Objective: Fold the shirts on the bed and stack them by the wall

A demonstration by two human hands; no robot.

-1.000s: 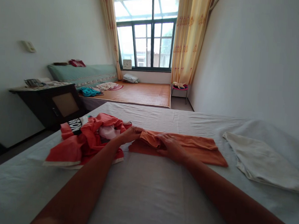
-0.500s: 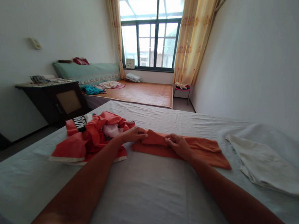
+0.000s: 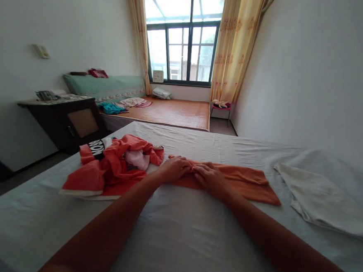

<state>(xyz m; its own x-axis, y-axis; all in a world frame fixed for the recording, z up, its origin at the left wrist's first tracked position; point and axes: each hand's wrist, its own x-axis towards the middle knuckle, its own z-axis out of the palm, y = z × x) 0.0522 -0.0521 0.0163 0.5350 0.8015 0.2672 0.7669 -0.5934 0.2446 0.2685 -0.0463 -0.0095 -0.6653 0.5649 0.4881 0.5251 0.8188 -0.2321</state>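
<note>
A folded orange garment (image 3: 249, 183) lies lengthwise on the white sheet in front of me; its exact kind does not show. My left hand (image 3: 175, 169) rests on its left part, fingers laid over the cloth. Beside it, my right hand (image 3: 212, 180) lies palm down on the middle of the garment with its fingers stretched out. The fingertips of both hands nearly meet, and they hide part of the fabric beneath. Just left of my left hand is a crumpled red garment (image 3: 117, 164) with a black-and-white lettered band and some pale pink cloth in it.
White sheet (image 3: 174, 235) covers the surface under my arms. A folded white garment (image 3: 326, 200) lies at the right. Farther back are a bed with a brown mat (image 3: 177, 113), a dark cabinet (image 3: 76, 122) and a small pink stool (image 3: 221, 107) by the curtain.
Half a second ago both hands pinched a raised folded piece of the orange garment. That piece is now down, my fingers lie over it, and my left hand has shifted slightly right.
</note>
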